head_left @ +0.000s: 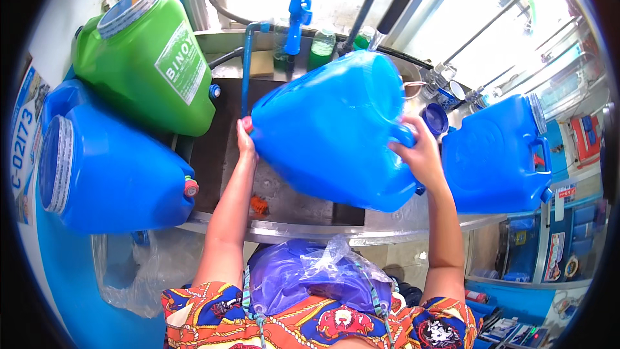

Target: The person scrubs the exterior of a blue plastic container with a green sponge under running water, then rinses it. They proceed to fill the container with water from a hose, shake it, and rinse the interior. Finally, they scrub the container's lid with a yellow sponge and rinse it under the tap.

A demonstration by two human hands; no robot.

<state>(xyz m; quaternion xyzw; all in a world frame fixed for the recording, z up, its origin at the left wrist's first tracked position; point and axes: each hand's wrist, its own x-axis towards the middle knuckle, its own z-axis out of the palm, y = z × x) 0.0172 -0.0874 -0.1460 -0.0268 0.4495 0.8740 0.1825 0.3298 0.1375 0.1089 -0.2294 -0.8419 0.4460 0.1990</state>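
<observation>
A large blue water jug (329, 132) is tilted on its side over the metal sink (223, 181), with its wide round end toward the upper right. My right hand (423, 155) is closed around the jug's handle. At the narrower left end, my left hand (246, 142) supports the jug beside its red spigot; some of these fingers are hidden behind the jug. An orange scrubber (259, 205) lies in the sink below.
To the left stand a green jug (148, 58) and another blue jug (123, 171) with a red spigot. A third blue jug (494, 155) is on the right. Behind the sink are a blue faucet (297, 22), a green-liquid bottle (321, 48) and a dark blue cap (434, 118).
</observation>
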